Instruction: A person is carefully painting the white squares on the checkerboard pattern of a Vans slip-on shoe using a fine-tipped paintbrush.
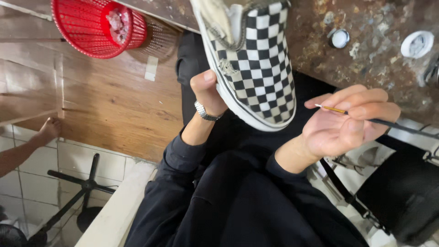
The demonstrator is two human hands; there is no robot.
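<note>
- Shoe point(256, 55): a black-and-white checkerboard slip-on, held up in mid-air at about 12 o'clock of the view, toe pointing down toward 5 o'clock, sole edge turned to the left.
- Condition: white rubber sidewall looks grubby and yellowed; a frayed or scuffed patch shows on the canvas near the sidewall, at the shoe's 9 o'clock. Checks near the toe look intact.
- Progress, as a judgement: work on the upper seems mid-way or early; the worn patch is untreated as far as can be seen, and no fresh paint is evident.
- Left hand point(208, 91): closed around the sidewall from 9 o'clock, thumb up against the rubber, carrying the shoe; metal wristwatch point(206, 112) on the wrist.
- Right hand point(345, 123): at 3 o'clock of the shoe, apart from it, fingers pinched on a thin brush point(366, 118), tip pointing toward the toe.
- Beyond: stained workbench point(366, 50) with two small white pots point(339, 39) at 1 o'clock; red mesh basket point(98, 25) at 10 o'clock; another person's hand point(48, 130) at 9 o'clock.
</note>
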